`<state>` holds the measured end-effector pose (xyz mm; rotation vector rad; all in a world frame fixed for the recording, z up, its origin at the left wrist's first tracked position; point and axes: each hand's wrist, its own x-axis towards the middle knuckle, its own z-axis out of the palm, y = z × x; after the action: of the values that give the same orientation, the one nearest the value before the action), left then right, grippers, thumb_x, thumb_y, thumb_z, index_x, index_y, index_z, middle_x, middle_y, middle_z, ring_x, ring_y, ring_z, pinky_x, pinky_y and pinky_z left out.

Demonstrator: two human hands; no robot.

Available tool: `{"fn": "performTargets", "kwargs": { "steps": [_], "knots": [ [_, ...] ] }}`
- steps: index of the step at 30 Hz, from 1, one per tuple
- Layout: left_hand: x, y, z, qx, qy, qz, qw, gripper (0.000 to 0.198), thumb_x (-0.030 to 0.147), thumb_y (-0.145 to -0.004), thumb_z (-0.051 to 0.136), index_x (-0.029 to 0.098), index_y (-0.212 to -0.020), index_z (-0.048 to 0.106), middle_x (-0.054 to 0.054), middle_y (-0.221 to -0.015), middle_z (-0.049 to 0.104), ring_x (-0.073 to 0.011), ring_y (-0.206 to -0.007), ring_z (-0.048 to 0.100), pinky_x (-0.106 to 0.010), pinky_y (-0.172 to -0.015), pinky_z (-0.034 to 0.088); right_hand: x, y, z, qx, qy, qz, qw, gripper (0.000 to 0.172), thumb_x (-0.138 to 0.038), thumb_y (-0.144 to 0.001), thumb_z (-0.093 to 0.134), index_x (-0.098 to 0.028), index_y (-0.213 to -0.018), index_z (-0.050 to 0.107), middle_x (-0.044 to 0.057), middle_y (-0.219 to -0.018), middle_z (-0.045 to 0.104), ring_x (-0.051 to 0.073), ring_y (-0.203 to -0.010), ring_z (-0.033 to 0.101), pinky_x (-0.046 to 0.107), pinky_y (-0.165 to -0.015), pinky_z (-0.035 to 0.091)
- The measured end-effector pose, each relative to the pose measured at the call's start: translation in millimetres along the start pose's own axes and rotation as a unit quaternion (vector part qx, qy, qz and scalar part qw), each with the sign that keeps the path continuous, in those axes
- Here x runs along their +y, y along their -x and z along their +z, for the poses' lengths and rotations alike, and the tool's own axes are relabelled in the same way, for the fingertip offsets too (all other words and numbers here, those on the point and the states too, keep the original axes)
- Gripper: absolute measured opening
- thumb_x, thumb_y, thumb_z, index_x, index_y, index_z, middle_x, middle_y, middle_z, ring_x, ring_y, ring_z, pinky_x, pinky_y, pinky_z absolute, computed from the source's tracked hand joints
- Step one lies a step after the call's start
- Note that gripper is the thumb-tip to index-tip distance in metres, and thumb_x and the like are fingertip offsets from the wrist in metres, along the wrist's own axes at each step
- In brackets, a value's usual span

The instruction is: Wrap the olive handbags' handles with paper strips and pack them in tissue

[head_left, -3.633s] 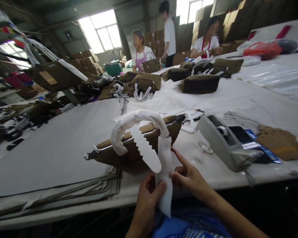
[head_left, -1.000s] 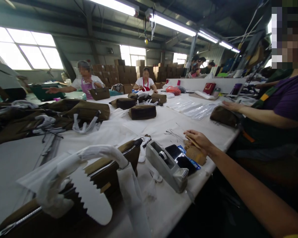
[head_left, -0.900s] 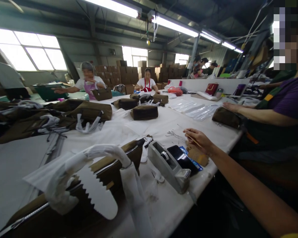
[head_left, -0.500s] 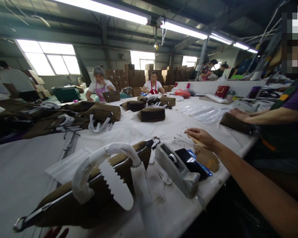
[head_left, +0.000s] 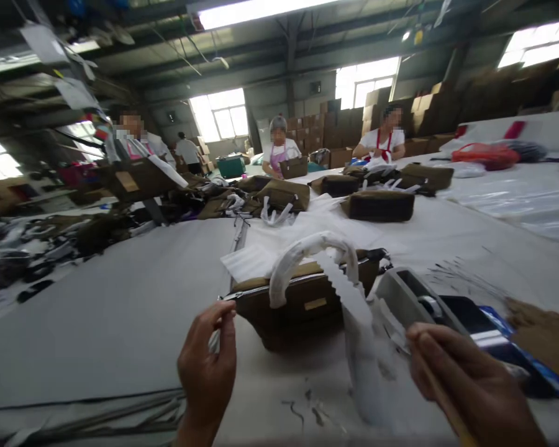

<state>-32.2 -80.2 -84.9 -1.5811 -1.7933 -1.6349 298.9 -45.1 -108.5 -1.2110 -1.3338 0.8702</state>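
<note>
A dark olive handbag (head_left: 284,323) stands on the white table before me, its silver zipper across the top. White wrapping covers its arched handle (head_left: 323,242), and a white strip with a toothed edge (head_left: 338,279) hangs by it. My left hand (head_left: 207,360) is closed at the bag's left zipper end, thumb and fingertips pinched together there. Right of the bag, my right hand (head_left: 470,385) is closed round a thin tan stick (head_left: 440,397), blurred by motion. Close behind that hand stands a grey tape dispenser (head_left: 414,292).
Dark thin wires (head_left: 461,273), a phone (head_left: 466,310) and torn brown paper (head_left: 545,335) lie at the right. More olive bags (head_left: 377,205) sit further back. Thread scraps (head_left: 314,410) lie in front. Co-workers (head_left: 282,149) stand or sit across the table.
My view has turned left. My right hand has come from the wires back toward the bag, with the tan stick. My left hand has risen to the bag's zipper end.
</note>
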Motion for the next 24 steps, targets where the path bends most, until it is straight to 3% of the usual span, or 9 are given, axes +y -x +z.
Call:
{"fn": "performTargets", "kwargs": {
  "steps": [1,3,7,10,14,16,19,21,24],
  "knots": [
    [4.9,-7.4,-0.7,-0.013,-0.004,0.047,0.999,0.017,0.019,-0.093,0.062,0.022,-0.107,0.070,-0.003,-0.106,0.071,-0.0165,-0.098,0.068,-0.027,-0.089,0.054,-4.1,4.2,19.3,-0.033,-0.023,0.014,0.999,0.036,-0.057,-0.084,0.067,-0.024,-0.096,0.072,0.004,-0.063,0.067,0.019,-0.048,0.060,0.027,-0.042,0.050],
    [16.3,-23.2,0.7,-0.095,0.019,0.092,0.991,0.024,0.012,-0.094,0.056,0.022,-0.111,0.070,-0.005,-0.112,0.071,-0.0180,-0.106,0.067,-0.029,-0.095,0.052,-13.8,2.2,54.6,-0.075,-0.020,0.004,0.997,0.036,-0.056,-0.083,0.069,-0.023,-0.096,0.075,0.006,-0.078,0.074,0.022,-0.065,0.070,0.026,-0.054,0.056],
    [30.2,-54.0,11.5,-0.300,0.136,0.060,0.942,0.035,0.005,-0.093,0.046,0.017,-0.113,0.072,-0.007,-0.105,0.075,-0.0186,-0.097,0.069,-0.028,-0.087,0.054,-26.0,-21.4,104.3,-0.029,0.086,-0.059,0.994,0.039,-0.061,-0.080,0.064,-0.027,-0.092,0.078,0.004,-0.091,0.078,0.027,-0.084,0.074,0.029,-0.066,0.058],
    [29.3,-72.3,17.5,-0.378,0.170,0.084,0.906,0.037,-0.001,-0.085,0.051,0.017,-0.104,0.076,-0.002,-0.096,0.077,-0.0149,-0.087,0.071,-0.021,-0.080,0.055,-28.7,-36.7,124.2,-0.023,0.160,-0.095,0.982,0.040,-0.060,-0.081,0.059,-0.027,-0.090,0.079,0.003,-0.081,0.077,0.027,-0.074,0.074,0.029,-0.057,0.054],
    [31.2,-86.0,18.2,-0.472,0.177,0.169,0.847,0.037,-0.003,-0.085,0.051,0.016,-0.106,0.075,-0.004,-0.117,0.075,-0.0154,-0.107,0.069,-0.020,-0.095,0.051,-30.5,-45.9,131.0,-0.104,0.168,-0.184,0.963,0.038,-0.052,-0.084,0.059,-0.024,-0.100,0.079,0.002,-0.074,0.076,0.023,-0.064,0.072,0.026,-0.051,0.051],
    [33.9,-88.8,17.7,-0.494,0.119,0.223,0.832,0.038,-0.001,-0.087,0.048,0.016,-0.111,0.073,-0.005,-0.126,0.071,-0.0174,-0.113,0.067,-0.023,-0.097,0.050,-27.4,-47.9,128.4,-0.136,0.147,-0.210,0.957,0.037,-0.051,-0.083,0.062,-0.025,-0.103,0.079,0.001,-0.073,0.076,0.023,-0.062,0.072,0.026,-0.050,0.052],
    [35.2,-88.6,18.2,-0.488,0.001,0.261,0.833,0.030,0.008,-0.094,0.049,0.019,-0.115,0.068,-0.005,-0.125,0.071,-0.0198,-0.108,0.068,-0.027,-0.083,0.054,-16.9,-49.7,122.6,-0.139,0.116,-0.209,0.961,0.035,-0.055,-0.080,0.065,-0.027,-0.093,0.080,0.000,-0.075,0.077,0.024,-0.062,0.073,0.025,-0.047,0.055],
    [33.7,-86.7,18.5,-0.469,-0.051,0.281,0.836,0.021,0.018,-0.098,0.050,0.018,-0.111,0.066,-0.006,-0.116,0.073,-0.0196,-0.099,0.069,-0.028,-0.073,0.054,-9.6,-50.4,119.6,-0.140,0.110,-0.210,0.961,0.036,-0.061,-0.078,0.067,-0.029,-0.090,0.080,0.000,-0.082,0.078,0.026,-0.067,0.075,0.026,-0.049,0.058],
    [30.3,-84.4,13.8,-0.417,-0.109,0.328,0.840,0.017,0.025,-0.101,0.050,0.019,-0.106,0.065,-0.003,-0.109,0.073,-0.0177,-0.094,0.066,-0.028,-0.070,0.051,-2.8,-51.2,116.5,-0.141,0.135,-0.231,0.953,0.039,-0.069,-0.077,0.065,-0.035,-0.092,0.079,-0.001,-0.086,0.079,0.027,-0.066,0.075,0.028,-0.047,0.058]
  ]
}}
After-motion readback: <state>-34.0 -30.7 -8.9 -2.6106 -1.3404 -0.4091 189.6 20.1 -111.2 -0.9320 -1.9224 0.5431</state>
